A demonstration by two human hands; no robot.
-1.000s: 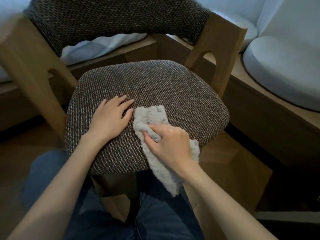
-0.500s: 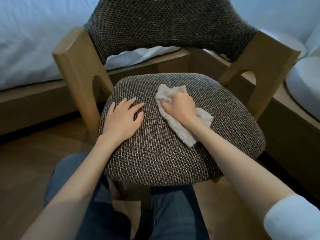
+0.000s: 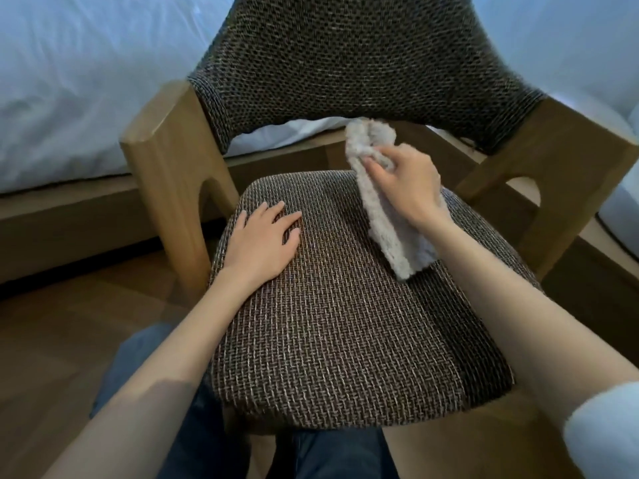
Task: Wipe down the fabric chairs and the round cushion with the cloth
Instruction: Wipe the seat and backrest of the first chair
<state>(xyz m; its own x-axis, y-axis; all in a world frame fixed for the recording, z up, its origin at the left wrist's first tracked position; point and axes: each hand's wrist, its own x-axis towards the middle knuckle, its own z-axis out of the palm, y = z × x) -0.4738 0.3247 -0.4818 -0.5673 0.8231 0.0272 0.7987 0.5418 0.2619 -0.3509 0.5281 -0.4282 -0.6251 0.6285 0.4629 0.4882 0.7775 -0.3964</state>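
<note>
The right hand [image 3: 406, 183] has lifted off the seat toward the backrest [image 3: 363, 63]. Left to right: the left hand [image 3: 262, 242] lies flat, fingers spread, on the chair seat [image 3: 328, 323]; right hand's fingers pinch the cloth [image 3: 383, 209], which hangs beneath it.

This is looking like a bedroom, in a home or perhaps a hotel. White bedding [image 3: 69, 81] is spreading across the whole background, lying on a low wooden platform [image 3: 69, 216] that is running along behind and round to the right. A low armchair [image 3: 328, 323], with a woven brown fabric seat and back and a chunky pale wooden frame, is standing just beside the bed. It is resting on a dark wooden floor [image 3: 52, 340]. Soft, dim indoor light is falling over everything.
</note>
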